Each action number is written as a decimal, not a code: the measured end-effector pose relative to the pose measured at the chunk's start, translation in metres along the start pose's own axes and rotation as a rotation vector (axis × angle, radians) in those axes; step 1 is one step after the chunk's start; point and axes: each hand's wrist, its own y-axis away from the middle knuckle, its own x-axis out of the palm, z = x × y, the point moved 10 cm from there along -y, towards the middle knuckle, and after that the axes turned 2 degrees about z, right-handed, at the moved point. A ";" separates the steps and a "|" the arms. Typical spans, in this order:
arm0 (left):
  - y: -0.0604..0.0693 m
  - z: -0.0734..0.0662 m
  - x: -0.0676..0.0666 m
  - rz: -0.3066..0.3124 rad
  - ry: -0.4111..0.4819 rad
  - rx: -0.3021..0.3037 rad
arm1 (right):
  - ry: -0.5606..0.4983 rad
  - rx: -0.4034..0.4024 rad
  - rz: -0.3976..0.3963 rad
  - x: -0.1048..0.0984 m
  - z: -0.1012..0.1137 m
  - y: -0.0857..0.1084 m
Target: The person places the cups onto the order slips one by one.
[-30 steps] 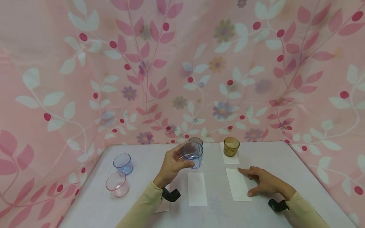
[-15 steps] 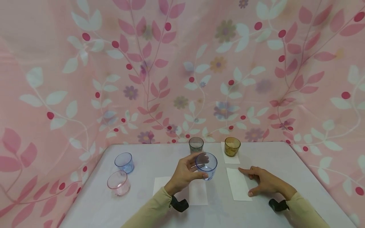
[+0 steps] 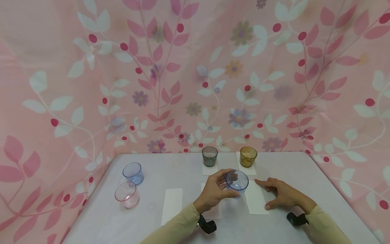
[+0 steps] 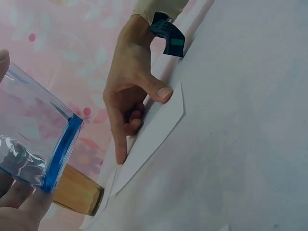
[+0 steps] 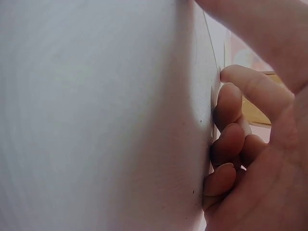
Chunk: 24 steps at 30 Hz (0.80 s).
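My left hand (image 3: 213, 192) grips a clear blue glass (image 3: 238, 184), thumb in front and fingers behind, over the table by a white paper strip (image 3: 257, 201). In the left wrist view the blue glass (image 4: 36, 125) is cut by the left edge. My right hand (image 3: 281, 195) rests at that strip's right side. Its index finger reaches the far right corner and its thumb the near one, while the other fingers curl loosely. A yellow glass (image 3: 248, 157) and a grey glass (image 3: 210, 157) stand upright on paper strips at the back.
On the left side of the white table (image 3: 100, 220) are another blue glass (image 3: 133, 173) and a pink glass (image 3: 127, 195). One white paper strip (image 3: 172, 203) lies left of my left hand; another (image 3: 214, 211) is partly behind that wrist. A floral curtain (image 3: 182, 67) hangs behind.
My left hand has carried the blue glass rightward and nearer, from before the grey glass to the right paper strip. The grey glass now shows fully. My right hand has stayed put.
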 end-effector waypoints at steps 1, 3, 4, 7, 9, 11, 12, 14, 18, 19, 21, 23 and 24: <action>-0.001 0.003 0.003 0.002 0.001 -0.003 | 0.001 0.000 -0.001 0.000 0.000 0.000; -0.003 0.009 0.010 0.007 -0.002 -0.009 | -0.003 0.002 0.001 0.001 0.000 0.000; -0.003 0.012 0.013 0.015 -0.003 -0.013 | -0.002 0.003 0.002 0.001 -0.001 0.000; -0.005 0.021 0.022 0.024 -0.026 -0.036 | 0.000 0.015 0.002 0.001 -0.003 0.000; -0.006 0.027 0.025 0.024 -0.048 -0.056 | 0.008 0.010 -0.002 0.000 -0.004 0.000; -0.008 0.032 0.028 0.014 -0.057 -0.072 | 0.013 -0.002 -0.010 -0.001 -0.004 0.000; -0.009 0.035 0.029 0.009 -0.061 -0.079 | 0.012 -0.007 -0.013 -0.001 -0.003 0.001; -0.011 0.039 0.031 0.002 -0.060 -0.091 | 0.009 -0.028 -0.021 -0.002 -0.003 0.001; -0.014 0.048 0.037 0.002 -0.053 -0.103 | -0.005 -0.071 -0.032 -0.003 -0.001 0.001; -0.015 0.050 0.038 0.002 -0.051 -0.103 | -0.009 -0.085 -0.038 -0.004 0.000 0.001; -0.018 0.053 0.041 0.004 -0.047 -0.099 | -0.012 -0.105 -0.045 -0.005 0.001 0.001; -0.021 0.055 0.043 0.008 -0.046 -0.094 | -0.012 -0.114 -0.050 -0.005 0.002 0.000; -0.022 0.057 0.044 0.010 -0.043 -0.093 | -0.011 -0.102 -0.048 -0.005 0.002 0.000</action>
